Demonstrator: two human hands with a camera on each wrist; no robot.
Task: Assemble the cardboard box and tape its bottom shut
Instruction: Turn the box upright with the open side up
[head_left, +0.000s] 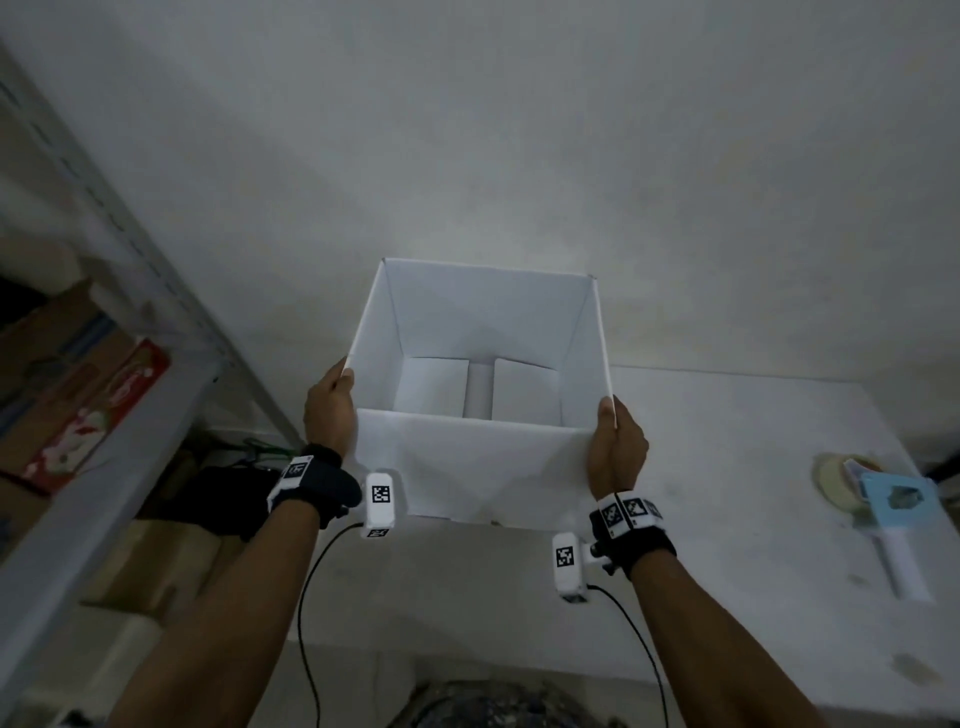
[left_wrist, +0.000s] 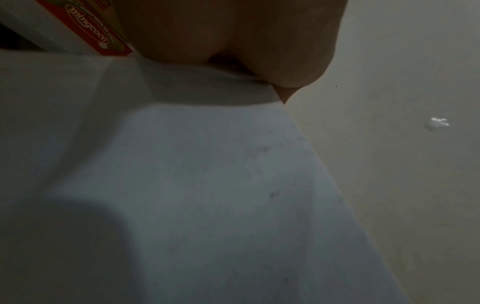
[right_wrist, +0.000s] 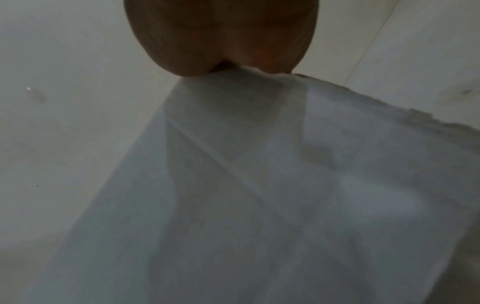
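Observation:
A white cardboard box (head_left: 467, 462) is held up above the table with its open top facing me. Inside, two bottom flaps lie folded in with a gap between them. My left hand (head_left: 332, 400) grips the near-left top edge of the box. My right hand (head_left: 615, 441) grips the near-right top edge. Each wrist view shows a palm, left hand (left_wrist: 233, 30) and right hand (right_wrist: 221, 35), clamped over the white box wall (left_wrist: 207, 185) (right_wrist: 259, 185). A tape dispenser (head_left: 878, 509) with a white handle and a roll of tape lies on the table at the right.
The white table (head_left: 701, 545) runs under and right of the box. A metal shelf rack (head_left: 104, 467) stands at the left with cardboard cartons and a red printed box (head_left: 98, 415). A plain wall (head_left: 519, 130) rises behind. Cables hang from both wrist cameras.

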